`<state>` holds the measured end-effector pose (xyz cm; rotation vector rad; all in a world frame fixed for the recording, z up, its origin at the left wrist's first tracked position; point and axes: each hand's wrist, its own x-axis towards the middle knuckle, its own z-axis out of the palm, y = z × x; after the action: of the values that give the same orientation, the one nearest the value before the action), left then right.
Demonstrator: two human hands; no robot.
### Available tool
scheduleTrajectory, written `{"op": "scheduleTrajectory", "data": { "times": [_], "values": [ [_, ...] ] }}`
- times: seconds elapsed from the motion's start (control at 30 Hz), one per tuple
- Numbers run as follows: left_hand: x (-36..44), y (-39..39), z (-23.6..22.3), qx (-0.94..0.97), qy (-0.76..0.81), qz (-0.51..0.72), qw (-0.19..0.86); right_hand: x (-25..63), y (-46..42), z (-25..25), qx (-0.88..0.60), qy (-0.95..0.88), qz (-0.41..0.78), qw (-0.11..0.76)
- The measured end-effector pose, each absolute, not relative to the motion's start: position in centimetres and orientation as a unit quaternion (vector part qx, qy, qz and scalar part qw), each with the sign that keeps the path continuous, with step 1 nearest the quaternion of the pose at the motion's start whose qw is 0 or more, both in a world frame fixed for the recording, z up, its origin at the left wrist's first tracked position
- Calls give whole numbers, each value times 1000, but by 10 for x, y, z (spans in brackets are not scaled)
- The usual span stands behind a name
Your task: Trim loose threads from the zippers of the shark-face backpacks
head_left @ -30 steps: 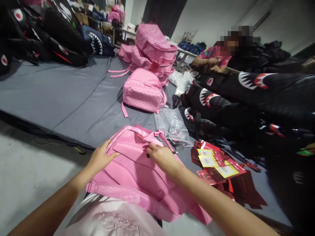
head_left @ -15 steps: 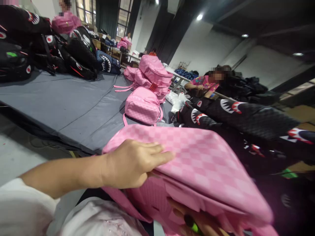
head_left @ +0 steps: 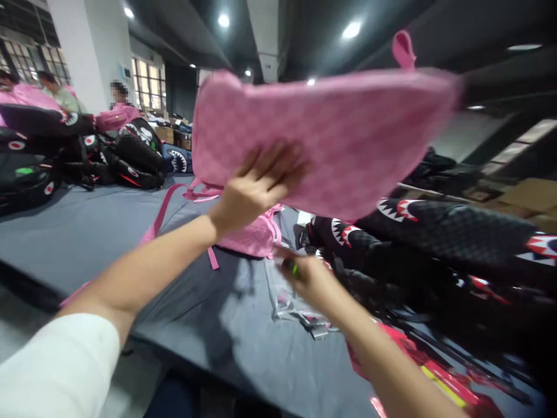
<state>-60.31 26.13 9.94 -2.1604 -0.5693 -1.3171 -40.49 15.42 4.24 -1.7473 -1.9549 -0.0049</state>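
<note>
A pink checkered backpack is raised above the table, tilted and partly blurred, with a loop at its upper right. My left hand bears against its side, fingers extended over the fabric; no other hand touches the bag. Below it, my right hand is closed around a small black-and-green tool, whose exact kind is smeared by motion. Just beyond both hands lies another pink backpack on the grey-covered table, partly hidden by the raised one.
Black shark-mouth backpacks are heaped along the right, and more black bags at the far left. Clear plastic packets and red packaging lie near my right arm. A person is behind the left pile.
The pink backpack has gone from my lap area up over the table, with my left hand on it. My right hand has come out from under it. The view has turned left.
</note>
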Motion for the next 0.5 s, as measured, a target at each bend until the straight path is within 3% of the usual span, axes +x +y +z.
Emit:
{"op": "scheduleTrajectory", "data": {
  "times": [0.07,0.17,0.23,0.37,0.5],
  "values": [
    [-560,327,52,-827,-216,-480,196,-390,128,-3,-633,-755,118,127],
    [-503,391,-30,-859,-305,-410,27,-347,79,-58,-719,-668,180,62],
    [-482,405,-83,-871,-313,-378,-29,-315,50,-76,-775,-599,192,60],
    [-482,398,-144,-893,-293,-334,-79,-273,23,-78,-816,-514,218,147],
    [-498,358,-158,-892,-310,-325,-48,-260,29,-74,-825,-432,153,329]
  ]
}}
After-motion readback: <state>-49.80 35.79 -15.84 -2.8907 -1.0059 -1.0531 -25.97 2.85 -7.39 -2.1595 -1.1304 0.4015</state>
